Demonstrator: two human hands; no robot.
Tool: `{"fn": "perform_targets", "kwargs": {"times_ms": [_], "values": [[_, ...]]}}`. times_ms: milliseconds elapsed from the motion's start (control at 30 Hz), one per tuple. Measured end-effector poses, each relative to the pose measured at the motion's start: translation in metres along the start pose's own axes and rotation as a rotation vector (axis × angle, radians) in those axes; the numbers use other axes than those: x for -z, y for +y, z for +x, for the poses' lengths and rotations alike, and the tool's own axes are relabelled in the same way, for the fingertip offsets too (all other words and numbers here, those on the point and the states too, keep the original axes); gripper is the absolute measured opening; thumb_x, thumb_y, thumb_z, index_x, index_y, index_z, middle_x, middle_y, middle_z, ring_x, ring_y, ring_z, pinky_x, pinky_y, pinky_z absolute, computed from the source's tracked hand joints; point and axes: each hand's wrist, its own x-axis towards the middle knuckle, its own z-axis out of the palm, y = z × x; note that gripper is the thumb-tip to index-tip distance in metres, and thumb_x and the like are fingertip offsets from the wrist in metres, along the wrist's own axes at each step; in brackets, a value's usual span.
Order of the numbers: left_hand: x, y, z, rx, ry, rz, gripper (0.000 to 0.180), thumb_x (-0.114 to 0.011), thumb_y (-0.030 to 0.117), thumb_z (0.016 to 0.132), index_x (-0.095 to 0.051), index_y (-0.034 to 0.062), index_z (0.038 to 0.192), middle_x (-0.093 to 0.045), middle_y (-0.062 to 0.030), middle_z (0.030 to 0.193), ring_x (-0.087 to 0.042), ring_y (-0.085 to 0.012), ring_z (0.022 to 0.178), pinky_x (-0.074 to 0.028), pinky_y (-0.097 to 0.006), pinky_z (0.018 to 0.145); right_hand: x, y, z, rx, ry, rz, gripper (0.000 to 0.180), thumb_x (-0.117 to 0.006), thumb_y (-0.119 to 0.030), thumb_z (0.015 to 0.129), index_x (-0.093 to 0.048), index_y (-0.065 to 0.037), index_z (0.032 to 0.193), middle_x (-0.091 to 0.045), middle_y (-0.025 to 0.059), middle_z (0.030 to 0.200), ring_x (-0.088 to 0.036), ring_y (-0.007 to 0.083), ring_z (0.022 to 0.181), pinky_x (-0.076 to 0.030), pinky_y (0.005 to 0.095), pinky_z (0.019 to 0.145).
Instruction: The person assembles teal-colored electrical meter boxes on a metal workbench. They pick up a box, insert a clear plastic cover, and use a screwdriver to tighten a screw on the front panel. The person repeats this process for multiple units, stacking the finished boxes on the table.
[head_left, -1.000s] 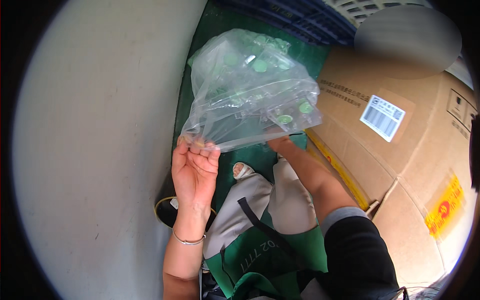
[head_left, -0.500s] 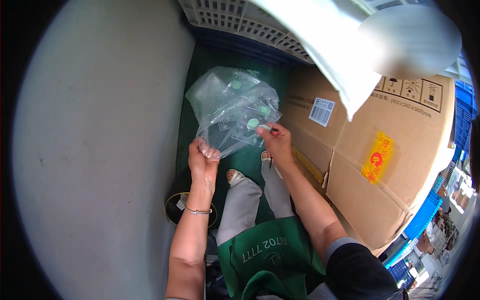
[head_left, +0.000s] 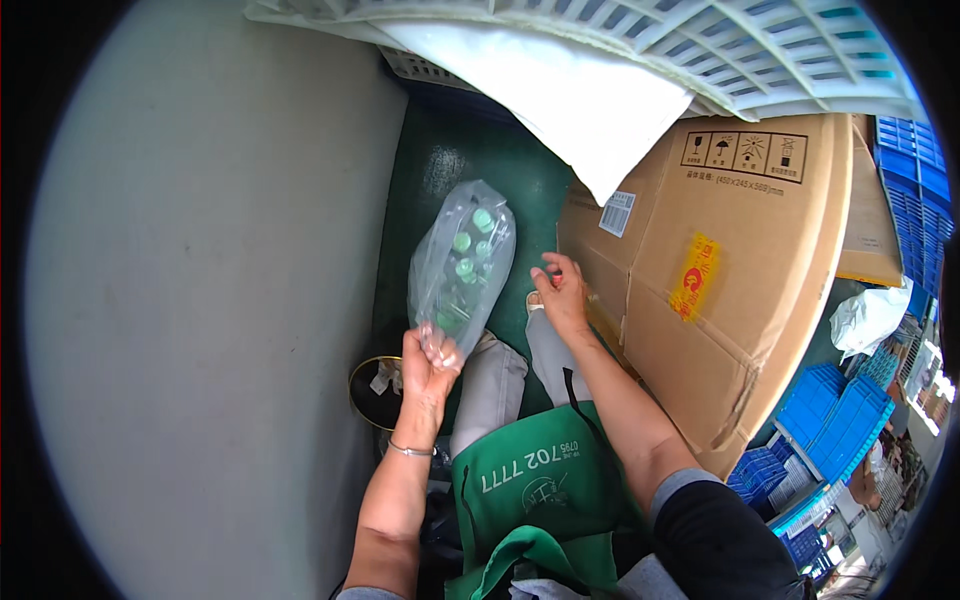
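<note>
A clear plastic bag [head_left: 432, 262] hangs from my left hand [head_left: 432, 362], whose fingers are wrapped round its gathered end. Inside the bag lie several clear pieces with round, pale green parts [head_left: 482, 220]; their kind is hard to make out through the plastic. To the right, apart from the bag, my right hand [head_left: 563, 297] is held up with its fingers curled. A small red object [head_left: 557, 280] shows between those fingers, the rest of it hidden by the hand.
A large brown cardboard box [head_left: 740, 240] stands at the right. White cloth-like sheeting [head_left: 560, 90] hangs from a pale plastic crate [head_left: 680, 40] above. A grey wall [head_left: 220, 300] rises at the left. Below my left hand is a round black bin [head_left: 368, 405]; blue crates [head_left: 830, 420] stand far right.
My right hand has come away from the bag. The bag, spread wide before, now hangs narrow from my left hand with the pieces inside. The view has shifted.
</note>
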Motion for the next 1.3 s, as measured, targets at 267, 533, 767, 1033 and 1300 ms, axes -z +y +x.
{"fn": "perform_targets", "kwargs": {"times_ms": [267, 533, 767, 1033, 1300], "values": [[0.019, -0.046, -0.125, -0.044, 0.022, -0.125, 0.022, -0.046, 0.019, 0.084, -0.043, 0.0137, 0.063, -0.029, 0.0016, 0.048, -0.028, -0.0112, 0.042, -0.026, -0.025, 0.042, 0.01, -0.047, -0.013, -0.046, -0.515, -0.483, 0.066, -0.076, -0.026, 0.068, -0.049, -0.014, 0.126, -0.056, 0.0147, 0.113, -0.058, 0.0301, 0.101, -0.048, 0.0387, 0.085], [0.036, -0.082, -0.213, -0.088, 0.063, -0.197, 0.022, -0.045, 0.021, 0.083, -0.044, 0.0116, 0.063, -0.031, 0.0003, 0.048, -0.03, -0.0122, 0.042, -0.026, -0.026, 0.043, 0.057, -0.052, -0.08, -0.057, -0.344, -0.316, 0.013, -0.06, -0.012, 0.076, -0.064, -0.005, 0.085, -0.067, 0.017, 0.083, -0.065, 0.0321, 0.079, -0.05, 0.0403, 0.071], [0.06, -0.096, -0.286, -0.361, 0.182, 0.246, 0.018, -0.06, 0.023, 0.089, -0.049, 0.0158, 0.075, -0.037, 0.0076, 0.056, -0.034, -0.0051, 0.044, -0.025, -0.02, 0.041, 0.152, -0.127, -0.198, -0.029, -0.595, 0.257, 0.007, -0.054, 0.001, 0.085, -0.058, -0.002, 0.081, -0.055, -0.0009, 0.065, -0.051, 0.0049, 0.057, -0.043, 0.0222, 0.05], [0.052, -0.142, -0.278, -0.619, 0.441, 1.114, 0.019, -0.057, 0.019, 0.09, -0.048, 0.0029, 0.088, -0.048, -0.0024, 0.07, -0.043, -0.0111, 0.064, -0.039, -0.028, 0.06, 0.178, -0.146, -0.214, 0.204, -0.617, -0.093, 0.006, -0.057, -0.005, 0.082, -0.056, 0.001, 0.081, -0.053, 0.0091, 0.055, -0.056, 0.0147, 0.05, -0.043, 0.0301, 0.049], [0.027, -0.178, -0.305, -0.709, 0.444, 1.362, 0.021, -0.056, 0.019, 0.088, -0.045, 0.0018, 0.092, -0.052, -0.016, 0.069, -0.056, -0.0288, 0.064, -0.042, -0.037, 0.057, 0.218, -0.147, -0.23, 0.399, -0.764, -0.26, 0.002, -0.057, -0.001, 0.079, -0.055, -0.001, 0.08, -0.058, 0.0141, 0.063, -0.061, 0.0274, 0.057, -0.045, 0.037, 0.049]]}}
